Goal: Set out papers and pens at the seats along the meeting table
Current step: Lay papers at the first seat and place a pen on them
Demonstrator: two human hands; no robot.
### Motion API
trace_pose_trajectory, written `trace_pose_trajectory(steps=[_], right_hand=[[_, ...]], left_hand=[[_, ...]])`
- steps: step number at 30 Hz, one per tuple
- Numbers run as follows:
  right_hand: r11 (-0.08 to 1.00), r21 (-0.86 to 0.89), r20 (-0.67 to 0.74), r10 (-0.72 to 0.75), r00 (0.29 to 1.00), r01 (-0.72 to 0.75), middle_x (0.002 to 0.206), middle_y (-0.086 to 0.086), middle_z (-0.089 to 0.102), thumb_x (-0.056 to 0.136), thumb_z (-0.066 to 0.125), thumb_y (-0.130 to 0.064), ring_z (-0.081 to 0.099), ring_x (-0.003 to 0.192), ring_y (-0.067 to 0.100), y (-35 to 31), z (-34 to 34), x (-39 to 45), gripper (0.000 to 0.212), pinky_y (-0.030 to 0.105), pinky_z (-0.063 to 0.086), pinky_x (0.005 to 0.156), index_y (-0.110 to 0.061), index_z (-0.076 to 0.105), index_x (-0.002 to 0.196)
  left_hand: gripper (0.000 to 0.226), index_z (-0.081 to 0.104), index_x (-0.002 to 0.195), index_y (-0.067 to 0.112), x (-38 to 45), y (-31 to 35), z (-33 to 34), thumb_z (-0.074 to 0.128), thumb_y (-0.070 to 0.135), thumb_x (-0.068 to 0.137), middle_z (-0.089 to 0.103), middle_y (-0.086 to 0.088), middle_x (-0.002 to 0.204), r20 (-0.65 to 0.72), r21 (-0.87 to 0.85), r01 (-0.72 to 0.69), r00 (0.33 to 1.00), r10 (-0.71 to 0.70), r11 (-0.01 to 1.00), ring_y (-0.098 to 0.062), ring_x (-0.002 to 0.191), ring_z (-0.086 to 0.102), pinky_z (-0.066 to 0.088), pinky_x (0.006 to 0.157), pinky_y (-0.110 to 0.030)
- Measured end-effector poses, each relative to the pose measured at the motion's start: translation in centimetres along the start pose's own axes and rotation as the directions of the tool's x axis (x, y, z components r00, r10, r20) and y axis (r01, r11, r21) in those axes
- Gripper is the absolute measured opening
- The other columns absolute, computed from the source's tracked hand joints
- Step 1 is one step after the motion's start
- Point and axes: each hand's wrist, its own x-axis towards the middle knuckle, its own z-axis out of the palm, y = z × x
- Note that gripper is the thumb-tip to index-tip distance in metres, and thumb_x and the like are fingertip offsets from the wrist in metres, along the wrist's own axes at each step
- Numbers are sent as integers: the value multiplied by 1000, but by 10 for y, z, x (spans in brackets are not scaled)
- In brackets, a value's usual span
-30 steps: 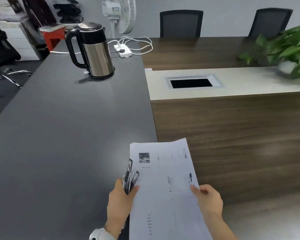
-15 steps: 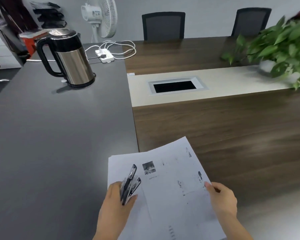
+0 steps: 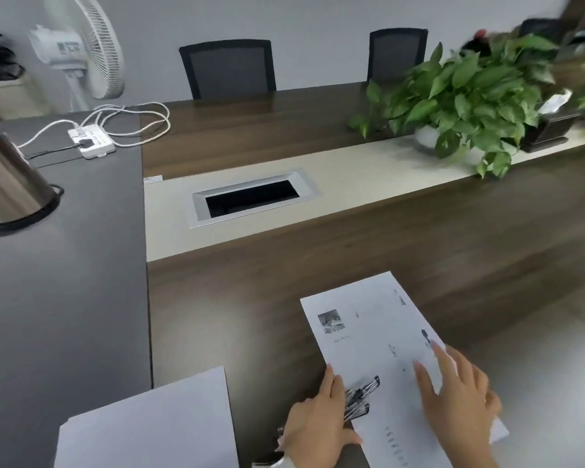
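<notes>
White sheet (image 3: pixel 382 342) under flat right hand (image 3: pixel 456 396)

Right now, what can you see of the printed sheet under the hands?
The printed sheet is white paper with a small dark photo near its top left and faint, blurred text. It lies flat and skewed on the wood-grain table. The right hand presses on it; the left hand holds dark pens at its left edge.
</notes>
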Motion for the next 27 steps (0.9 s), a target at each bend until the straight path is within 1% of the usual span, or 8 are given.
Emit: trace_pose_trajectory(steps=[4,6,8,15,18,21,24,27], right_hand=[[992,-128,160,1,987,19,158,-14,6,86,25,-65,5,146,12,6,26,4,57,42,4,117,-52,14,141],[995,-97,187,18,982,0,158,-15,-1,87,22,-65,-2,146,11,13,33,12,57,42,1,118,-52,8,141],[998,-65,192,20,981,-8,158,-14,-3,89,23,-62,-4,146,11,18,35,20,57,43,0,118,-51,7,142],[999,-50,201,30,979,-21,159,-10,1,89,28,-60,-3,147,14,21,31,30,57,44,1,118,-48,11,143],[999,-46,194,18,981,-10,159,-7,2,84,25,-64,-4,147,16,17,27,28,63,45,-1,118,-46,12,143],[998,51,96,-42,995,38,158,2,16,80,36,-59,7,147,23,4,28,15,69,49,4,116,-34,26,144],[970,198,-31,-137,990,140,141,17,47,80,67,-27,38,133,37,-16,38,-16,56,53,28,108,-14,50,133],[931,336,68,-172,983,140,122,11,61,78,70,-14,51,117,32,-48,46,-65,45,44,39,99,-14,59,122]], left_hand=[[86,9,149,15,31,23,-8,57,46,86,-15,1,159,22,-13,1,1000,0,1000,-32,117,56,42,90,-39],[85,9,149,12,42,33,-9,56,47,87,-15,0,160,14,-16,-4,1000,4,1000,-33,115,57,41,76,-39],[85,8,149,11,50,41,-8,55,47,87,-16,-2,159,6,-20,-7,1000,8,1000,-34,113,58,32,64,-35],[84,8,148,9,55,49,-6,54,45,89,-17,-5,159,-4,-48,-16,1000,16,999,-35,108,60,26,69,-34],[78,10,148,12,47,43,-8,52,42,91,-13,-2,160,-25,-76,-35,999,34,996,-36,109,59,35,74,-37],[67,15,148,18,31,28,-9,48,38,93,-8,3,160,-92,-134,-45,995,33,990,-35,112,58,44,88,-39],[58,22,146,24,8,4,-11,45,38,94,5,11,159,-210,-225,-40,978,-8,974,-27,117,56,44,94,-37],[50,33,138,30,-25,-29,-17,50,38,91,36,12,145,-331,-401,-22,936,-122,916,-17,120,53,43,97,-31]])
